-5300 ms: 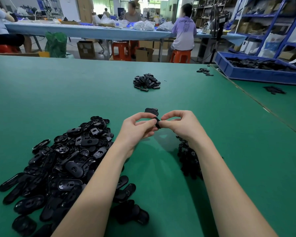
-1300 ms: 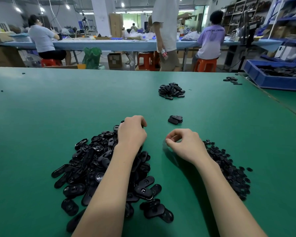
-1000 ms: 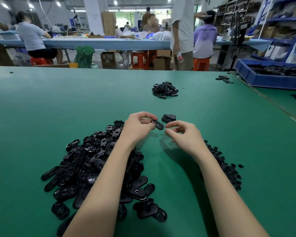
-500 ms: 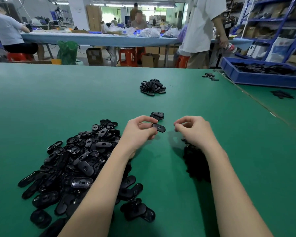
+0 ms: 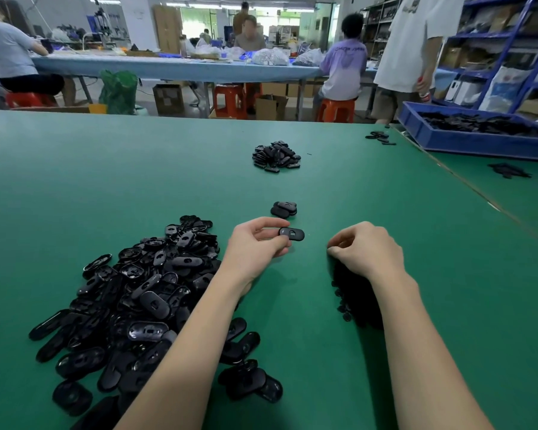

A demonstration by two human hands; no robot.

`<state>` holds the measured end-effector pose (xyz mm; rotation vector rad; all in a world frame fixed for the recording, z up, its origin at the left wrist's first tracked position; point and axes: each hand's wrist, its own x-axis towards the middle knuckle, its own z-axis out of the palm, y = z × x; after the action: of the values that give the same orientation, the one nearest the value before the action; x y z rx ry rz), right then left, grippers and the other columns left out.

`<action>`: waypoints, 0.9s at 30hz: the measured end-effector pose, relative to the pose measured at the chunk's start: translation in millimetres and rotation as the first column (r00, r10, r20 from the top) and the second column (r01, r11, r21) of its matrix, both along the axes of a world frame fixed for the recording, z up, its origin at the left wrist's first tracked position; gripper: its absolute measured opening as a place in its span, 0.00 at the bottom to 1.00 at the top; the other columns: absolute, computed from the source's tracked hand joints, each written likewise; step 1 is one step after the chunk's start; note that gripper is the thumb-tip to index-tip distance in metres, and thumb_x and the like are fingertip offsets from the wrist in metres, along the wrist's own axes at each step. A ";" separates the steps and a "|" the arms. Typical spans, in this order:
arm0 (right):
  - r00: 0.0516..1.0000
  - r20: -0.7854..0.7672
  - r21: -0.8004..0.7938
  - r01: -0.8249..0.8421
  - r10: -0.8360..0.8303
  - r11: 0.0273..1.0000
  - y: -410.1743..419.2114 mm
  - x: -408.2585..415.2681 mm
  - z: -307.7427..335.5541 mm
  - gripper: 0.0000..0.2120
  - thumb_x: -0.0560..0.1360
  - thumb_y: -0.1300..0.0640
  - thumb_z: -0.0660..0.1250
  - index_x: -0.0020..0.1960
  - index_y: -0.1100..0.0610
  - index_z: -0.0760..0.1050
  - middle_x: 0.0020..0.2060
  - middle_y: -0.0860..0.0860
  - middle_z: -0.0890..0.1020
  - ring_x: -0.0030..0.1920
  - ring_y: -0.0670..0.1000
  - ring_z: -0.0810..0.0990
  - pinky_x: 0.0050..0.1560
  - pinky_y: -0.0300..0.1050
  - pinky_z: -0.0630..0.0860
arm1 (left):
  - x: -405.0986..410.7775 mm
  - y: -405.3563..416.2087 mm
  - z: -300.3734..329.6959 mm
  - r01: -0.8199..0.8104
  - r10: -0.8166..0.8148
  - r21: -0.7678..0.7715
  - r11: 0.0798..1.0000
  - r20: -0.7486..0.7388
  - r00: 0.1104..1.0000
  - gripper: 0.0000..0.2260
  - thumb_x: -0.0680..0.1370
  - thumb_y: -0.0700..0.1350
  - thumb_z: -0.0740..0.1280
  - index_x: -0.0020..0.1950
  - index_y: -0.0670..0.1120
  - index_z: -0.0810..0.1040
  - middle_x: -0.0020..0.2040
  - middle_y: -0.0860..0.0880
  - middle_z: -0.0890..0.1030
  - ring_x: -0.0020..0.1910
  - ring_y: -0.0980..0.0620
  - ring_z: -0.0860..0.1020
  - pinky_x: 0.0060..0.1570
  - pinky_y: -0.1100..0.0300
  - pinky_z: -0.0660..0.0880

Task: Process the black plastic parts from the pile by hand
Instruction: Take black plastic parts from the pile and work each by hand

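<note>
Left hand (image 5: 255, 246) pinches one oval black part (image 5: 291, 234) above green table (image 5: 106, 181); right hand (image 5: 367, 252) curled, contents indiscernible.

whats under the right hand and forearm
A dark heap of small black pieces lies on the green table beneath the right hand and wrist. Only its left edge shows; the rest is covered, so its extent cannot be seen.

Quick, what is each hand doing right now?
Left hand: pinching one black oval plastic part.
Right hand: fingers curled; whether it holds anything cannot be told.
</note>
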<state>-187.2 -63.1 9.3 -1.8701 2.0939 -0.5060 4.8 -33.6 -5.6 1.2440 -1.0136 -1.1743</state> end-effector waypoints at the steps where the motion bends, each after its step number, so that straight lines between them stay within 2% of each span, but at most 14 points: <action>1: 1.000 -0.009 -0.004 0.004 -0.004 1.000 -0.4 1.2 -0.8 0.04 0.74 0.49 0.72 0.47 0.42 0.85 0.49 0.42 0.85 0.54 0.51 0.82 0.49 0.42 0.72 | 0.3 -0.2 -1.1 -0.002 0.002 0.000 1.000 -0.009 1.000 0.10 0.75 0.29 0.71 0.52 0.41 0.83 0.48 0.42 0.86 0.43 0.49 0.84 0.52 0.57 0.82; 5: 1.000 -0.013 -0.011 -0.004 0.004 1.000 -0.1 1.9 -1.6 0.02 0.74 0.51 0.71 0.45 0.44 0.82 0.49 0.42 0.85 0.54 0.51 0.81 0.48 0.42 0.71 | 0.1 -1.0 -4.0 -0.004 0.004 0.003 1.000 -0.016 1.000 0.11 0.74 0.28 0.70 0.51 0.42 0.83 0.46 0.43 0.86 0.40 0.51 0.84 0.50 0.57 0.82; 8: 1.000 0.022 -0.055 -0.022 0.023 0.998 -0.6 2.9 -3.0 0.02 0.74 0.52 0.70 0.43 0.45 0.81 0.44 0.39 0.84 0.50 0.49 0.80 0.47 0.43 0.70 | 0.9 -1.5 -4.0 -0.012 0.012 -0.005 1.000 -0.002 1.000 0.12 0.74 0.28 0.71 0.51 0.42 0.83 0.47 0.42 0.86 0.40 0.51 0.84 0.50 0.56 0.83; 9: 0.994 0.099 -0.080 -0.037 0.045 0.996 -1.7 3.9 -3.1 0.02 0.74 0.52 0.71 0.43 0.45 0.81 0.42 0.39 0.84 0.47 0.47 0.80 0.45 0.42 0.71 | 0.9 -1.9 -4.2 -0.018 0.018 -0.008 1.000 0.001 1.000 0.12 0.74 0.28 0.71 0.51 0.42 0.83 0.48 0.41 0.86 0.41 0.50 0.84 0.51 0.55 0.83; 10: 0.966 0.245 -0.105 -0.057 0.082 0.993 -2.9 4.9 -2.7 0.02 0.74 0.53 0.73 0.43 0.46 0.82 0.39 0.40 0.84 0.42 0.45 0.80 0.43 0.41 0.71 | 0.8 -2.2 -4.5 -0.025 0.025 -0.012 1.000 0.007 1.000 0.11 0.74 0.29 0.71 0.50 0.43 0.83 0.48 0.41 0.86 0.41 0.50 0.84 0.51 0.54 0.83; 12: 0.804 0.573 -0.125 -0.108 0.160 0.986 -3.0 8.8 2.2 0.03 0.74 0.56 0.75 0.44 0.49 0.84 0.36 0.43 0.85 0.35 0.41 0.79 0.39 0.36 0.73 | 1.0 -2.7 -5.0 -0.043 0.044 -0.026 0.999 0.045 0.998 0.11 0.74 0.31 0.72 0.50 0.45 0.84 0.47 0.44 0.86 0.41 0.50 0.84 0.51 0.53 0.83; 13: 0.727 0.662 -0.121 -0.139 0.184 0.983 -2.2 10.7 4.6 0.03 0.74 0.57 0.75 0.45 0.50 0.85 0.36 0.44 0.85 0.34 0.40 0.78 0.37 0.31 0.72 | 1.2 -3.0 -5.1 -0.048 0.051 -0.039 0.998 0.079 0.996 0.10 0.74 0.33 0.73 0.50 0.46 0.84 0.45 0.47 0.87 0.40 0.51 0.84 0.50 0.53 0.83; 15: 0.661 0.719 -0.116 -0.192 0.215 0.975 -1.3 13.9 4.7 0.03 0.75 0.59 0.76 0.44 0.52 0.85 0.33 0.45 0.84 0.31 0.38 0.77 0.34 0.27 0.70 | 1.8 -2.8 -5.0 -0.046 0.054 -0.063 0.997 0.138 0.989 0.09 0.74 0.35 0.74 0.49 0.48 0.85 0.43 0.50 0.87 0.40 0.53 0.84 0.48 0.54 0.83; 18: 0.671 0.714 -0.086 -0.200 0.200 0.976 -1.5 16.0 0.1 0.04 0.75 0.60 0.75 0.42 0.52 0.84 0.30 0.45 0.79 0.27 0.38 0.72 0.31 0.28 0.67 | 1.6 -1.9 -5.0 -0.031 0.044 -0.079 0.996 0.167 0.985 0.09 0.73 0.37 0.75 0.48 0.50 0.85 0.42 0.51 0.87 0.40 0.55 0.84 0.46 0.57 0.82; 20: 0.748 0.640 -0.066 -0.177 0.178 0.982 -3.0 15.4 -1.9 0.05 0.75 0.59 0.74 0.43 0.51 0.84 0.31 0.45 0.79 0.27 0.40 0.72 0.31 0.30 0.67 | 2.1 -1.6 -4.5 -0.037 0.051 -0.080 0.996 0.182 0.982 0.09 0.73 0.37 0.75 0.48 0.51 0.85 0.40 0.52 0.86 0.40 0.57 0.84 0.45 0.59 0.80; 22: 0.844 0.513 -0.069 -0.144 0.159 0.987 -5.7 12.5 -2.4 0.05 0.74 0.57 0.72 0.44 0.48 0.84 0.33 0.41 0.82 0.31 0.38 0.75 0.34 0.31 0.70 | 3.1 -2.1 -4.2 -0.053 0.068 -0.076 0.996 0.202 0.977 0.09 0.73 0.38 0.75 0.48 0.51 0.85 0.40 0.52 0.86 0.39 0.57 0.84 0.44 0.60 0.79; 24: 0.932 0.324 -0.043 -0.158 0.163 0.987 -5.8 9.6 0.2 0.05 0.74 0.53 0.71 0.43 0.44 0.84 0.37 0.37 0.83 0.37 0.36 0.78 0.40 0.37 0.74 | 3.7 -3.1 -4.5 -0.072 0.087 -0.075 0.995 0.217 0.972 0.09 0.72 0.39 0.76 0.48 0.52 0.85 0.39 0.53 0.86 0.38 0.59 0.83 0.43 0.62 0.77; 27: 0.964 0.137 0.022 -0.235 0.230 0.972 -4.0 13.3 3.2 0.05 0.73 0.49 0.70 0.43 0.39 0.83 0.41 0.34 0.84 0.43 0.35 0.78 0.40 0.38 0.72 | 5.6 -4.2 -5.9 -0.102 0.116 -0.077 0.992 0.218 0.969 0.09 0.72 0.40 0.76 0.47 0.53 0.84 0.35 0.58 0.83 0.34 0.61 0.81 0.40 0.64 0.75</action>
<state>-173.9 -67.1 12.5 -1.9688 1.7590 -0.5144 10.4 -37.8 -11.5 1.3833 -1.1233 -0.9246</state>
